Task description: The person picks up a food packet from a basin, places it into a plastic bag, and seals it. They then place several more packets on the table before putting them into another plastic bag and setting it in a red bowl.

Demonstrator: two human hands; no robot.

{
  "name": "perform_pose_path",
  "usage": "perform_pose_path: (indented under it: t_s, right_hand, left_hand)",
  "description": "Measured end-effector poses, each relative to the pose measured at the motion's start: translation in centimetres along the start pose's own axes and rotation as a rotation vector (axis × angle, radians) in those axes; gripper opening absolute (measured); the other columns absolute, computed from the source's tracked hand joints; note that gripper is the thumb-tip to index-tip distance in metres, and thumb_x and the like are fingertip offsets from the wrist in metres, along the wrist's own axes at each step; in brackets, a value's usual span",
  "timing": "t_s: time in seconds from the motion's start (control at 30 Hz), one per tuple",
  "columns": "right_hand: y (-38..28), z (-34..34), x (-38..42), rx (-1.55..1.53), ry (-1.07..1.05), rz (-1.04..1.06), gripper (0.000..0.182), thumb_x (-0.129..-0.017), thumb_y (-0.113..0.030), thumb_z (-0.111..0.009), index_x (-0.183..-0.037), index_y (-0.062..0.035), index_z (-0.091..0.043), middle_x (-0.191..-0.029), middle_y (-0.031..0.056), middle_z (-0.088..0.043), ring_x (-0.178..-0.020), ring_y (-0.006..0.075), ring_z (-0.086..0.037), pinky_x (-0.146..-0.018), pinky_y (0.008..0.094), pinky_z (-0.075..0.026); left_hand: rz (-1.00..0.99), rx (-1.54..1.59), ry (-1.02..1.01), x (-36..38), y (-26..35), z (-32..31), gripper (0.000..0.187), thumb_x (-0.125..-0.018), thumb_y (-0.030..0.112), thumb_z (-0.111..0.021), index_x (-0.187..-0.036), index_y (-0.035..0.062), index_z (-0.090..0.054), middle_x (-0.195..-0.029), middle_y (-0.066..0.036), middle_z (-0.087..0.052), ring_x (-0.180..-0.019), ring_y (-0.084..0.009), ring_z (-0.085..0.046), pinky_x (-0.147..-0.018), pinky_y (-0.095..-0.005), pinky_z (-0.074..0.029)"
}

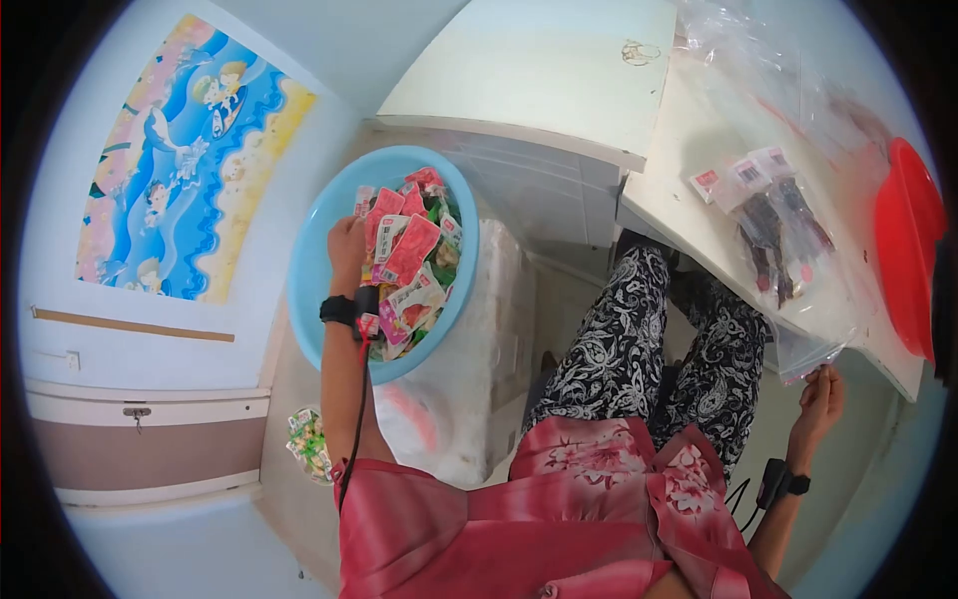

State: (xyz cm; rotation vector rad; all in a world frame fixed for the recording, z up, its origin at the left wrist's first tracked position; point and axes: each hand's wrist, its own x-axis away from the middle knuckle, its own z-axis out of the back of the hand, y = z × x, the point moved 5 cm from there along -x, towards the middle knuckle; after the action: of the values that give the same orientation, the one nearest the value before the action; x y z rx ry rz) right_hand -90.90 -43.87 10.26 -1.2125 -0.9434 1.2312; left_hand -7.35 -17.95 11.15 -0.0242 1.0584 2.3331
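Observation:
My left hand [346, 245] is inside the light blue basin [307, 290], at the left side of a heap of small red, white and green snack packets [411, 250]. Its fingertips are hidden at the packets, so what they hold cannot be made out. On the right, my right hand [820, 394] pinches the edge of a clear plastic bag [823, 334] at the front edge of the white table [689, 215]. Several packets with dark contents [768, 225] lie in or under the clear plastic.
A red basin [908, 245] stands at the table's right side, near loose clear bags [743, 50]. The blue basin rests on a wrapped white block [489, 369]. Green and yellow packets [309, 442] lie lower left. A cabinet [150, 439] stands far left.

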Motion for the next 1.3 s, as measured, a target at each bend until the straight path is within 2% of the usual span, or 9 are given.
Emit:
perform_pose_path:
  t_s: [0.13,0.33,0.43,0.53,0.63,0.83,1.03,1.23,1.3]
  right_hand:
    - [1.6,2.1,0.6,0.153,-0.013,-0.117,0.021,-0.105,-0.018,-0.056,-0.113,-0.0028,-0.068,-0.083,0.0003,-0.061,-0.057,0.0026,-0.043,-0.051,0.0188,-0.032]
    - [2.3,4.9,2.5,0.273,0.033,-0.187,0.018,-0.104,-0.019,-0.057,-0.109,-0.0042,-0.066,-0.082,0.0007,-0.063,-0.056,0.0034,-0.044,-0.051,0.0196,-0.034]
    - [2.9,5.6,3.4,0.282,0.026,-0.229,0.018,-0.103,-0.015,-0.057,-0.114,-0.0025,-0.065,-0.082,0.0006,-0.061,-0.056,0.0044,-0.044,-0.052,0.0207,-0.035]
    - [3.9,5.7,3.4,0.282,-0.008,-0.230,0.016,-0.103,-0.013,-0.055,-0.111,-0.0028,-0.064,-0.081,0.0010,-0.062,-0.057,0.0051,-0.046,-0.052,0.0208,-0.036]
    - [2.6,3.6,3.7,0.272,-0.008,-0.229,0.015,-0.102,-0.010,-0.053,-0.110,-0.0032,-0.063,-0.083,0.0027,-0.064,-0.058,0.0058,-0.049,-0.052,0.0210,-0.038]
    - [3.3,2.7,3.6,0.289,-0.029,-0.244,0.029,-0.103,-0.017,-0.059,-0.125,0.0008,-0.064,-0.082,0.0019,-0.064,-0.057,0.0050,-0.047,-0.051,0.0209,-0.035]
    - [2.9,1.1,4.2,0.338,-0.071,-0.222,0.031,-0.103,-0.016,-0.059,-0.126,0.0035,-0.064,-0.083,0.0018,-0.064,-0.056,0.0048,-0.046,-0.050,0.0211,-0.035]
    - [3.3,1.7,4.3,0.255,-0.109,-0.197,0.025,-0.102,-0.012,-0.055,-0.123,-0.0011,-0.063,-0.085,0.0029,-0.065,-0.056,0.0052,-0.048,-0.050,0.0211,-0.036]
    - [2.6,1.7,4.6,0.295,-0.116,-0.202,0.023,-0.102,-0.010,-0.053,-0.121,-0.0020,-0.062,-0.086,0.0032,-0.065,-0.056,0.0053,-0.049,-0.051,0.0210,-0.036]
  left_hand:
    - [-0.075,0.022,0.005,-3.3,-4.3,-1.5,0.033,-0.092,0.018,-0.054,-0.104,-0.0064,-0.072,-0.087,-0.021,-0.072,-0.081,-0.0277,-0.068,-0.075,-0.0399,-0.050]
    - [-0.049,0.019,-0.300,-7.4,-10.8,-4.1,0.029,-0.090,0.017,-0.053,-0.097,-0.0069,-0.068,-0.085,-0.025,-0.067,-0.083,-0.0292,-0.067,-0.072,-0.0448,-0.047]
    - [-0.103,-0.235,-0.177,-8.5,-11.8,-4.1,0.031,-0.090,0.023,-0.059,-0.091,-0.0067,-0.069,-0.075,-0.021,-0.065,-0.070,-0.0274,-0.064,-0.064,-0.0440,-0.045]
    - [0.198,-0.173,-0.215,-8.1,-9.6,-3.7,0.038,-0.088,0.032,-0.067,-0.084,-0.0061,-0.070,-0.066,-0.018,-0.063,-0.058,-0.0260,-0.059,-0.058,-0.0432,-0.042]
    - [0.100,-0.154,-0.298,-7.7,-6.9,-4.4,0.045,-0.085,0.040,-0.072,-0.084,-0.0050,-0.074,-0.061,-0.016,-0.063,-0.053,-0.0248,-0.058,-0.056,-0.0429,-0.043]
    - [0.141,-0.099,-0.241,-8.2,-6.6,-5.6,0.049,-0.080,0.046,-0.075,-0.098,0.0000,-0.077,-0.077,-0.015,-0.073,-0.070,-0.0286,-0.069,-0.066,-0.0394,-0.051]
    - [0.168,-0.358,-0.186,-8.2,-5.7,-5.7,0.060,-0.073,0.056,-0.078,-0.090,-0.0011,-0.076,-0.088,-0.023,-0.074,-0.089,-0.0430,-0.070,-0.084,-0.0441,-0.054]
    - [0.260,-0.484,0.045,-7.7,-7.2,-5.5,0.098,-0.064,0.057,-0.085,-0.125,-0.0154,-0.057,-0.118,-0.038,-0.065,-0.110,-0.0422,-0.067,-0.097,-0.0440,-0.051]
    - [0.245,-0.319,-0.081,-9.1,-9.2,-6.1,0.110,-0.060,0.054,-0.089,-0.135,-0.0144,-0.046,-0.126,-0.036,-0.061,-0.114,-0.0363,-0.065,-0.098,-0.0416,-0.050]
